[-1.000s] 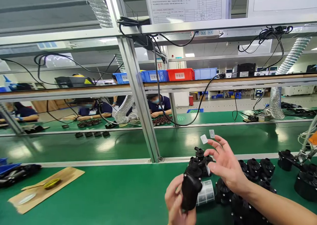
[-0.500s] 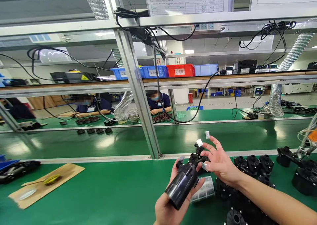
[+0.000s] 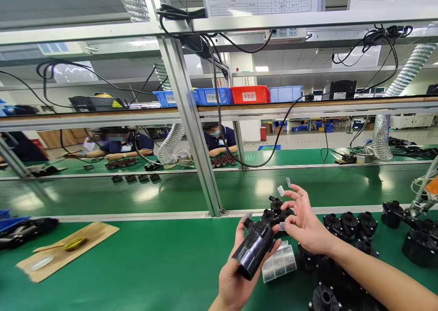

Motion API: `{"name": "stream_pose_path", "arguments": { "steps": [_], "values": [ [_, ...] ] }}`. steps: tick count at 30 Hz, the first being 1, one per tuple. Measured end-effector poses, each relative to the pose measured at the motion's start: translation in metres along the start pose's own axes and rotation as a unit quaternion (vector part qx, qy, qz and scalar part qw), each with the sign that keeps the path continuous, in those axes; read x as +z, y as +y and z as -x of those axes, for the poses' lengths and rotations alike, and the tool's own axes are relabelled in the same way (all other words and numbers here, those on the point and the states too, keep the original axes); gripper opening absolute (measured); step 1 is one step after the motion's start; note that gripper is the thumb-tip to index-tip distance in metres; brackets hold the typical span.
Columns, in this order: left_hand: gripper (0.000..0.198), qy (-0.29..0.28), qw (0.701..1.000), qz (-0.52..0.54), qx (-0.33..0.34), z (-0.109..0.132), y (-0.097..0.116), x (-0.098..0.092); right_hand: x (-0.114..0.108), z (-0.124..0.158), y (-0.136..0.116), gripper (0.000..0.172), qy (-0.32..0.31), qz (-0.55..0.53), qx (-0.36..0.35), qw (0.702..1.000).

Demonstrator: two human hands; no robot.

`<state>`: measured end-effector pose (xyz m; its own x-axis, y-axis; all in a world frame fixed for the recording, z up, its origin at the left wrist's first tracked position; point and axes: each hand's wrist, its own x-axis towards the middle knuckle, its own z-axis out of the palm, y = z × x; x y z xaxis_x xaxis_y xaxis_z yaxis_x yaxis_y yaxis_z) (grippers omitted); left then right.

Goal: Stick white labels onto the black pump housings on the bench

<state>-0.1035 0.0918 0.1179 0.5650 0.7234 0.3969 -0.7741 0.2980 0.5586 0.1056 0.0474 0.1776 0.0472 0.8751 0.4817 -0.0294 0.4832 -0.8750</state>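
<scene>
My left hand (image 3: 234,274) is wrapped round a black cylindrical plastic part (image 3: 252,248), held tilted above the green bench (image 3: 143,265). My right hand (image 3: 303,222) hovers just right of the part's upper end, fingers spread. Small white stickers (image 3: 281,191) cling to its fingertips, and one sits by the thumb next to the part. A roll of white labels (image 3: 279,263) lies on the bench under the hands. More black parts (image 3: 349,224) stand in a cluster to the right.
A brown card with a yellow-green tool (image 3: 73,243) lies at left, beside black parts (image 3: 23,229). An aluminium post (image 3: 195,133) rises ahead. Beyond the green conveyor (image 3: 308,188), seated people work at another bench. Coloured bins (image 3: 248,94) sit on a shelf.
My left hand tipped the black part from upright to slanted, its open end toward me. My right hand drew in closer to the part's top.
</scene>
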Motion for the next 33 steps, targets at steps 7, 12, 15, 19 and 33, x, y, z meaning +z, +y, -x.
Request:
{"name": "stream_pose_path", "arguments": {
  "steps": [7,12,15,19,33],
  "values": [
    [0.099,0.053,0.992,-0.113,0.028,0.001,0.001,0.021,-0.003,0.004,-0.007,0.081,-0.039,-0.049,-0.038,0.997],
    [0.097,0.022,0.999,-0.001,-0.029,0.009,-0.003,0.010,0.000,-0.001,-0.004,0.094,-0.060,-0.122,0.013,0.991],
    [0.091,0.014,0.999,0.009,-0.029,0.009,-0.004,0.006,0.001,0.001,-0.003,0.090,-0.055,-0.055,0.009,0.997],
    [0.088,0.014,1.000,0.004,-0.026,0.007,-0.002,0.010,0.000,0.006,-0.003,0.080,-0.043,0.077,-0.018,0.996],
    [0.094,0.065,0.995,-0.076,0.030,0.008,0.004,0.025,-0.004,0.001,-0.004,0.081,0.072,0.084,-0.039,0.993]
  ]
}}
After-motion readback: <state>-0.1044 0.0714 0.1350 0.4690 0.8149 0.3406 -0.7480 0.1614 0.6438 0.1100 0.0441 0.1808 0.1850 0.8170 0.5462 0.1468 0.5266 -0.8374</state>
